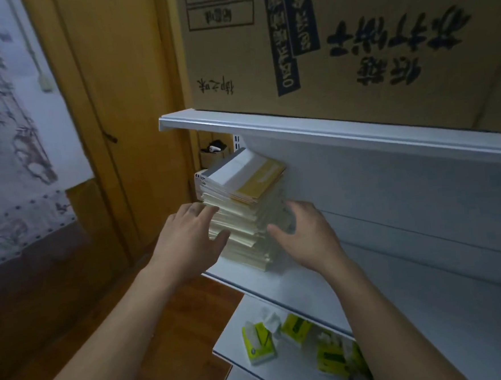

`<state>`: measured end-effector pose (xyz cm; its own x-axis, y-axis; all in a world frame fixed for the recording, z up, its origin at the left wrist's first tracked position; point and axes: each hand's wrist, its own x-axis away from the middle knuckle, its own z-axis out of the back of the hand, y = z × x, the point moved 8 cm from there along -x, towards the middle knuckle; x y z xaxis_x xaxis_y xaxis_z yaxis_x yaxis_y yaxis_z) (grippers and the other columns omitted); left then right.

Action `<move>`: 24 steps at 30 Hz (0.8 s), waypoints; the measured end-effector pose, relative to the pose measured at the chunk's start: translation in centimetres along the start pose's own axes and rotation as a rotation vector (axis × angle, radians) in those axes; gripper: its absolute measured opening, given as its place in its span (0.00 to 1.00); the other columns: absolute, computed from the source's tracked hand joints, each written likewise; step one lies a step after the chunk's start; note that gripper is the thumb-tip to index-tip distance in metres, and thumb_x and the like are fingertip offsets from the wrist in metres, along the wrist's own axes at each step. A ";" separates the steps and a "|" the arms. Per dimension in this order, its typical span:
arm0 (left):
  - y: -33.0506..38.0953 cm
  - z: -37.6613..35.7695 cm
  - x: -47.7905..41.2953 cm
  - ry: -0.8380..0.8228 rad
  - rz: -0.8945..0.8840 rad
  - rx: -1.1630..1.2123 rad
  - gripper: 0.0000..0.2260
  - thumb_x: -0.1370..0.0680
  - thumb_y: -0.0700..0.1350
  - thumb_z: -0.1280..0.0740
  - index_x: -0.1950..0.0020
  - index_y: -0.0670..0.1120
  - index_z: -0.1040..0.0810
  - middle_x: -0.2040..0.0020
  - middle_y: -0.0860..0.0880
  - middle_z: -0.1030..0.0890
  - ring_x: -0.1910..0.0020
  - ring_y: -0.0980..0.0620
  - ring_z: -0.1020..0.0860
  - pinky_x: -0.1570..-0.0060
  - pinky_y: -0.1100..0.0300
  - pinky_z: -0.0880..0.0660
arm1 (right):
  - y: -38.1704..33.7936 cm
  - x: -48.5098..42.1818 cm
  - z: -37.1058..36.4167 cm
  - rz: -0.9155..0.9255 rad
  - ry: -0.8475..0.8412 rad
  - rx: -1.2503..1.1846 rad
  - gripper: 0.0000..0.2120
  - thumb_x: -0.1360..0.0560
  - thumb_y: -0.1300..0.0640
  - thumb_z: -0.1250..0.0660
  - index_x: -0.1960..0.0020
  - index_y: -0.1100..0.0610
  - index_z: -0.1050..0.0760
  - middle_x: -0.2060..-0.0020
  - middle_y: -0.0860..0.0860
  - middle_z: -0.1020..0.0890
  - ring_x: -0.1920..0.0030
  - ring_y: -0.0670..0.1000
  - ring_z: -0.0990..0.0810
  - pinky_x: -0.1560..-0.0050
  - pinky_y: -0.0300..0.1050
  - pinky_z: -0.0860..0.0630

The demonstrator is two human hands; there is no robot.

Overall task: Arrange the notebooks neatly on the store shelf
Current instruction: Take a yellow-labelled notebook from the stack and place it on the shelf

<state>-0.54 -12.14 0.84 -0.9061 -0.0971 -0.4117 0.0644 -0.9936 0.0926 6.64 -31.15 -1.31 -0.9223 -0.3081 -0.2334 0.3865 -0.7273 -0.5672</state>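
Observation:
A tall stack of notebooks (pixel 242 217) with cream page edges stands at the left end of a white shelf (pixel 283 288). The top notebook has a white and yellow cover with a grey spine, and the upper ones sit skewed. My left hand (pixel 187 241) lies flat against the stack's left side, fingers spread. My right hand (pixel 302 233) presses on the stack's right side, fingertips curled around its far corner. Neither hand lifts a notebook; both touch the stack.
A large cardboard box (pixel 337 44) with printed characters sits on the upper shelf (pixel 328 131), close above the stack. The lower shelf (pixel 235 336) holds green and yellow tissue packs (pixel 258 342). A wooden door (pixel 125 109) and a patterned curtain (pixel 6 147) are on the left.

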 end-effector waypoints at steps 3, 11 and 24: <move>-1.7 -1.4 -3.3 -0.010 -0.010 -0.020 0.26 0.22 0.60 0.41 0.27 0.50 0.33 0.31 0.49 0.28 0.30 0.47 0.34 0.35 0.50 0.33 | -0.3 -4.6 -1.3 -0.042 0.028 -0.089 0.28 0.27 0.42 0.33 0.32 0.56 0.30 0.37 0.56 0.26 0.35 0.56 0.27 0.39 0.44 0.30; -4.6 -4.2 -11.4 -0.010 -0.071 -0.036 0.28 0.23 0.61 0.39 0.27 0.49 0.34 0.28 0.48 0.31 0.29 0.47 0.36 0.33 0.48 0.35 | 2.0 -13.5 -4.6 -0.303 0.058 -0.273 0.29 0.29 0.37 0.33 0.40 0.59 0.29 0.45 0.56 0.22 0.43 0.57 0.22 0.53 0.43 0.31; -7.5 -6.3 -18.2 -0.006 -0.228 0.247 0.23 0.22 0.63 0.42 0.36 0.49 0.27 0.40 0.47 0.25 0.45 0.46 0.25 0.46 0.47 0.25 | 4.3 -12.2 -4.6 -0.570 0.215 -0.773 0.09 0.27 0.57 0.28 0.50 0.61 0.19 0.54 0.57 0.15 0.60 0.53 0.16 0.64 0.48 0.17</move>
<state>18.12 -3.27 1.91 -0.8882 0.1276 -0.4414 -0.2431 -0.9457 0.2157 19.57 -27.72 -4.55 -0.9805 0.1378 0.1404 -0.1557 -0.1072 -0.9820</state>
